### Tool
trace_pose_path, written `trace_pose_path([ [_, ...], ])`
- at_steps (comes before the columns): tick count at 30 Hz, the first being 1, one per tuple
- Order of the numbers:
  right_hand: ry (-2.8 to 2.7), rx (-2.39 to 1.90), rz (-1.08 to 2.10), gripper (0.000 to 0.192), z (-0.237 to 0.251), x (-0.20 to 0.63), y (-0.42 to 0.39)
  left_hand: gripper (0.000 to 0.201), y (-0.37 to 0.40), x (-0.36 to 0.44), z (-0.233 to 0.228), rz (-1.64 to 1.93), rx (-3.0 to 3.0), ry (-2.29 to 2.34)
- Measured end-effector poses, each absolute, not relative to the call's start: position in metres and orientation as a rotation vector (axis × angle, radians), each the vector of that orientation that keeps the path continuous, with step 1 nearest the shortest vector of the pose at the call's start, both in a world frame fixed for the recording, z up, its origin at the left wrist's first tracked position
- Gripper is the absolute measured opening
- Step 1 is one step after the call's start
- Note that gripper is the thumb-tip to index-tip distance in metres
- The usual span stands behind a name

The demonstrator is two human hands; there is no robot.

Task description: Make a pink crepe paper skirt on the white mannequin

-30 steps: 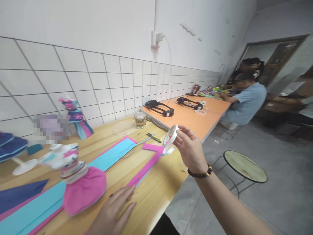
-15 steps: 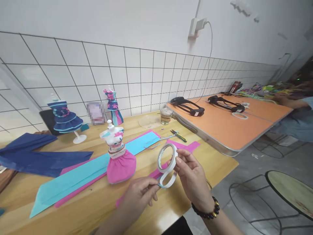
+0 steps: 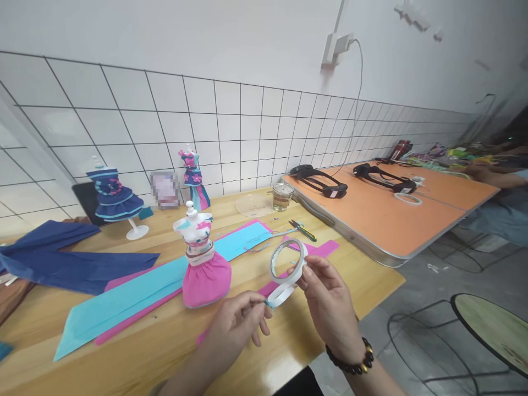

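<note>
Two hands share one roll of tape [image 3: 287, 264] above the worktop [image 3: 264, 335] edge: the right hand [image 3: 330, 302] fingers pinch the ring, the left hand [image 3: 237, 324] fingers pinch its loose end [image 3: 269, 303]. Pulled askew, the strip might fold and stick to itself.

- My left hand [image 3: 237, 324] is raised low in front of me, thumb and forefinger pinched together, other fingers curled loosely.
- My right hand [image 3: 330, 305] is lifted beside it, fingertips gripping, wrist bent, forearm angled in from lower right.
</note>
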State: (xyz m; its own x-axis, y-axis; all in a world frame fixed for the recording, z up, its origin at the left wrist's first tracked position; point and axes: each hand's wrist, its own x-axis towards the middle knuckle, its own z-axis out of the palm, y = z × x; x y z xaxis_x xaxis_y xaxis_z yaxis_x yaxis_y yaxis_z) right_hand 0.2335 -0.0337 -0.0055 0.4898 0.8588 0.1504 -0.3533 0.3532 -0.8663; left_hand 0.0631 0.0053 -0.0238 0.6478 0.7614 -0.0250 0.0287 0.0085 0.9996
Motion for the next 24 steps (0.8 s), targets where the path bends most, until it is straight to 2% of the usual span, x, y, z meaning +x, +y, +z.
trace_pose_path([
  [6, -0.756, -1.070, 0.801, 0.020, -0.014, 0.234, -0.046, 0.043, 0.008, 0.062, -0.025, 0.678, 1.347, 0.646],
  [12, -1.107, -1.276, 0.463, 0.018, -0.019, 0.229, -0.071, 0.053, 0.008, 0.064, -0.029, 0.575, 1.352, 0.678],
  [20, -1.640, -1.415, 0.133, 0.052, -0.036, 0.223, -0.090, 0.058, 0.013, 0.067, -0.034, 0.528, 1.296, 0.741],
  [24, -1.705, -1.497, 0.078, 0.058, -0.049, 0.222, -0.092, 0.055, 0.013, 0.067, -0.036, 0.493, 1.279, 0.681],
])
